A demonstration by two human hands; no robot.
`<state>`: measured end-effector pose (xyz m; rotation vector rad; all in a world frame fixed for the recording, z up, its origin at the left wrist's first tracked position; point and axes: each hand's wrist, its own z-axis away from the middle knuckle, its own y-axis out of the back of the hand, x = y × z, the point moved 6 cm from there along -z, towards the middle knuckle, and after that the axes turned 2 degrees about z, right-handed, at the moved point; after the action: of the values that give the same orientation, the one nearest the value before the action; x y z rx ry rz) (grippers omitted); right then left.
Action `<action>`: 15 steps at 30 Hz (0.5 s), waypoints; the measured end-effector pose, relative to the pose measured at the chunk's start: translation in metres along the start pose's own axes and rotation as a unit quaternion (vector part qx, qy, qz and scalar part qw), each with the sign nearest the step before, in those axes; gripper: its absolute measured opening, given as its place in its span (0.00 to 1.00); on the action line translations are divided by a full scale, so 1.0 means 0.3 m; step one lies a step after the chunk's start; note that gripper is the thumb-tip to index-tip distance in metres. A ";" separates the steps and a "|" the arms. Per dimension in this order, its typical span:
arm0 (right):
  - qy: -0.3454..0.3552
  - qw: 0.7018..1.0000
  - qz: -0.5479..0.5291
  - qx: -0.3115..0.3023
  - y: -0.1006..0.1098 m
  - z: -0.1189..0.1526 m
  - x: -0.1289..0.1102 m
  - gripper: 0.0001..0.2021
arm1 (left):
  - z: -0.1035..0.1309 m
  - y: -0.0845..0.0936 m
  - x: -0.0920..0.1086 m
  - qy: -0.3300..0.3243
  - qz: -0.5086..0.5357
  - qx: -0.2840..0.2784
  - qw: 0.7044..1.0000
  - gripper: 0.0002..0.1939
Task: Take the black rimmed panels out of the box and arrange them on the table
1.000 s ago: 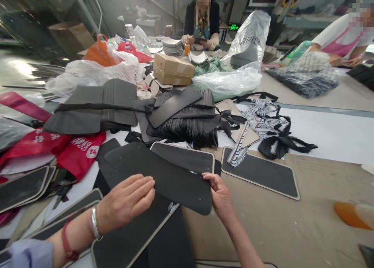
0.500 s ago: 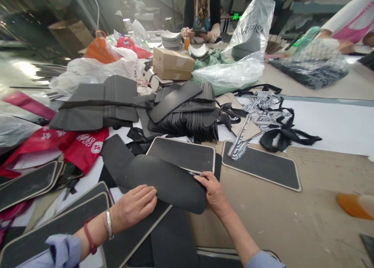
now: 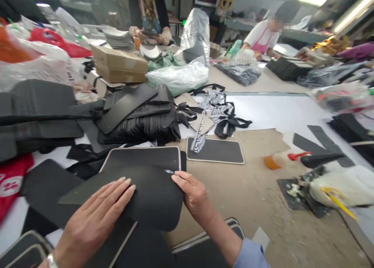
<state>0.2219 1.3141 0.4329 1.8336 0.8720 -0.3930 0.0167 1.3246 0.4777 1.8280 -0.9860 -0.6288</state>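
Here, low in the frame's centre, the left hand (image 3: 95, 217) lies flat, fingers spread, on a rounded black leather-like panel (image 3: 152, 194), while the right hand (image 3: 191, 192) pinches its right edge. The panel rests partly over a beige-edged black rectangular pad (image 3: 143, 159) on the brown cardboard-covered table (image 3: 257, 190). Uneven pressing could probably skew it against the pad; the orange-tipped glue bottle (image 3: 273, 161) at centre right lies well apart.
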 end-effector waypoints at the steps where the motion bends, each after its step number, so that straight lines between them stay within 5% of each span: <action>1: -0.020 1.000 0.000 0.004 0.044 0.024 0.026 0.19 | -0.038 -0.003 0.038 -0.017 0.006 0.006 1.000 0.24; 7: -0.085 0.993 0.084 -0.019 0.364 0.219 0.200 0.20 | -0.276 -0.125 0.370 -0.082 0.058 0.028 0.995 0.19; 11: -0.083 0.978 0.185 -0.047 0.531 0.361 0.348 0.20 | -0.372 -0.318 0.563 -0.087 0.122 0.012 0.989 0.20; 15: -0.105 0.948 0.286 -0.094 0.604 0.510 0.516 0.20 | -0.382 -0.547 0.705 -0.072 0.174 -0.120 0.975 0.22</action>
<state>0.4767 1.1974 0.3920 1.7348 0.1976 -0.1243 0.2779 1.2431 0.3779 1.3716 -1.2358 -0.6365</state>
